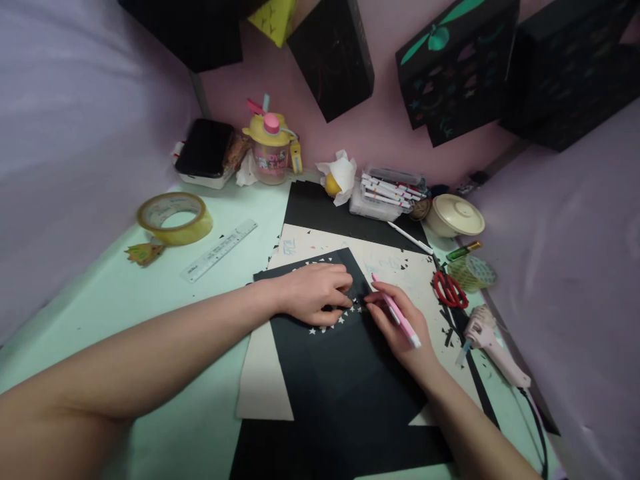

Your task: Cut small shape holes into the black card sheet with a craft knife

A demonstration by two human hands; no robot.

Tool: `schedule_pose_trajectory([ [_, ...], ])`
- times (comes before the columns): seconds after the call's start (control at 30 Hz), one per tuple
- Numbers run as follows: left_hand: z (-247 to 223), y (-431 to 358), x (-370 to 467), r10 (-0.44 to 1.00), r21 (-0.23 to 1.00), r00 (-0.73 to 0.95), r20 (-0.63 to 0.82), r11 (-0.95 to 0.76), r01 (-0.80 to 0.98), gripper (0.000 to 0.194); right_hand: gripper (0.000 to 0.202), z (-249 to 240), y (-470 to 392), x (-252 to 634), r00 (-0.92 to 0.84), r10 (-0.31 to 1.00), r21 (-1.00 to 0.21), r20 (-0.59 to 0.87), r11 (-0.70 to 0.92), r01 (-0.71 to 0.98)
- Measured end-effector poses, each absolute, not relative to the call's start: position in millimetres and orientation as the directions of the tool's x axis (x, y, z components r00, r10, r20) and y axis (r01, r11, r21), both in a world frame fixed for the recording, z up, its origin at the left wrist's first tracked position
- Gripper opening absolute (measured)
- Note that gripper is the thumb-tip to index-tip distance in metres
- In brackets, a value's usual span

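A black sheet (350, 360) lies in front of me with small white stars and triangles (341, 319) arranged on it. Over its upper part rests my left hand (315, 291), fingers curled down, the fingertips touching the sheet beside the little shapes. Whether they pinch a piece is hidden. My right hand (400, 323) is closed around a slim pink pen (397, 312), which lies slanted across the fingers. Its thumb and fingertips come close together at the sheet's right edge, next to the left fingertips.
A cream board (265, 387) with dark scraps lies beneath. To the right are red-handled scissors (450, 289), a glue gun (495, 347) with its cord and a lidded bowl (456, 215). Tape (197, 227) and a ruler (220, 250) lie left. A cup (271, 157) and pen box (385, 193) stand behind.
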State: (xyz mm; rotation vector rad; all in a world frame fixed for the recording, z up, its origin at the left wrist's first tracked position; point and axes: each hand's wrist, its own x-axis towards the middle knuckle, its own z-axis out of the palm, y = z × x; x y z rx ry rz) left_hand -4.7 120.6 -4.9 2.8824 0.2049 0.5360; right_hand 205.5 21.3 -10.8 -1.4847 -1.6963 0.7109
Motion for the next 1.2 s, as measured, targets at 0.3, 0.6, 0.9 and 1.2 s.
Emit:
schedule_pose_trajectory([
  [0.3, -4.1, 120.0, -6.1, 0.144, 0.181, 0.956, 0.254, -0.978, 0.100, 0.028, 0.031, 0.5, 34.4, 200.0, -0.254, 0.956, -0.718, 0.148, 0.281, 0.637],
  [0.6, -2.0, 118.9, -5.3, 0.156, 0.220, 0.964, 0.214, -0.970, 0.109, 0.028, 0.027, -16.0, 43.5, 198.3, -0.127, 0.956, -0.722, 0.264, 0.283, 0.631],
  [0.9, -2.0, 120.3, -5.0, 0.166, 0.200, 0.955, 0.245, -0.973, 0.118, 0.033, 0.031, -16.3, 59.0, 236.0, 0.374, 0.765, -0.710, 0.524, 0.150, 0.688],
  [1.2, 5.8, 114.0, 0.3, 0.472, 0.220, 0.843, 0.256, -0.878, 0.425, 0.030, 0.029, -11.7, 49.9, 238.3, 0.208, 0.861, -0.725, 0.463, 0.233, 0.648],
])
